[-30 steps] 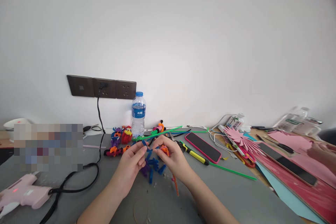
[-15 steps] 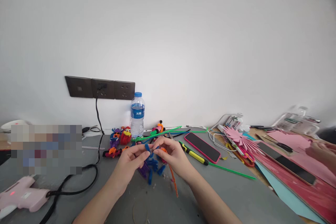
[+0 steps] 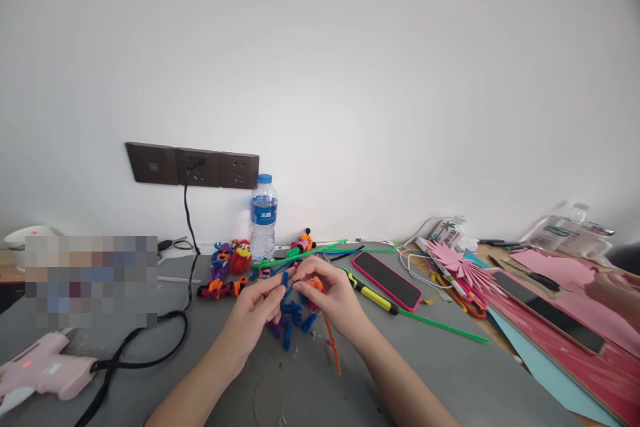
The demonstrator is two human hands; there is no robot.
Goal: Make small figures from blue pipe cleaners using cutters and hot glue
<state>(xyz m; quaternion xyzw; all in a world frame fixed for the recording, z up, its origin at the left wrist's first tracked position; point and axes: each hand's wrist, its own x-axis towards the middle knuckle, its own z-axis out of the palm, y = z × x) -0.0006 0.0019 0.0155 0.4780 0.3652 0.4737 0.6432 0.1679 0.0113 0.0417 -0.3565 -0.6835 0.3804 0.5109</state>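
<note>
Between my left hand (image 3: 253,310) and my right hand (image 3: 327,290) is a short blue pipe cleaner piece (image 3: 285,279). My left thumb and fingers pinch it from the left. The right fingertips are closed at its other side, and they seem to touch it, though what they grip is partly hidden. Below the hands lie several cut blue pipe cleaner pieces (image 3: 292,310) on the grey table. An orange pipe cleaner (image 3: 332,345) sticks out under my right hand. Behind my left hand sit small pipe cleaner figures: a purple one (image 3: 219,261), a red one (image 3: 241,257) and an orange-and-red one (image 3: 220,288).
A water bottle (image 3: 263,219) stands against the wall. Rightward lie a pink-edged phone (image 3: 387,280), a yellow-black utility knife (image 3: 373,295) and green pipe cleaners (image 3: 445,325). A pink glue gun (image 3: 47,367) with a black cord is at left. Another person's hand (image 3: 617,290) rests over pink paper (image 3: 555,270).
The blue piece has turned more upright between my fingertips and shifted slightly right. My hands stay close together in nearly the same place. The whole view has drifted a little.
</note>
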